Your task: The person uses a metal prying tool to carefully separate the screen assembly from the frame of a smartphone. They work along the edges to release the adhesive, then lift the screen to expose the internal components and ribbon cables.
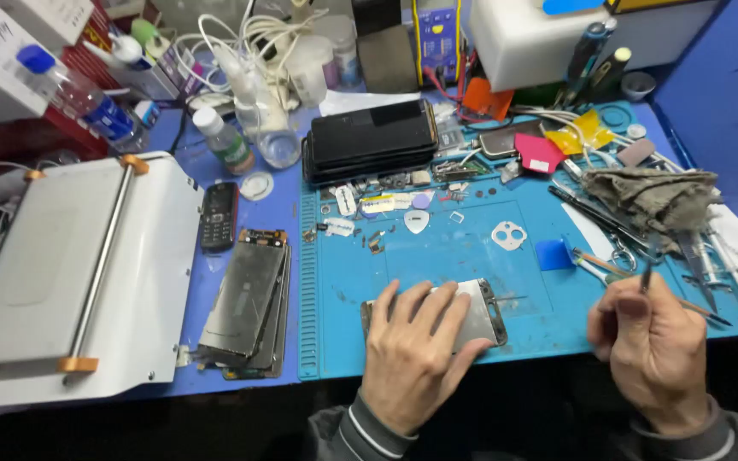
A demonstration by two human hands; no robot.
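Note:
My left hand [412,350] lies flat, fingers spread, on a silver phone body [480,314] near the front edge of the blue work mat [437,256]. It presses the phone down. Off to the right, my right hand [655,341] is closed around a thin dark tool [647,275] whose tip points up and away from me. The tool is clear of the phone. Small loose parts, a white pick [417,220] and a white camera-lens frame [509,235] lie on the mat beyond the phone.
A stack of dark phones [371,141] sits at the mat's far edge. Phone screens [245,303] are piled left of the mat, beside a white laminating machine [70,273]. A grey rag [655,196] and tweezers lie right. Bottles and cables crowd the back.

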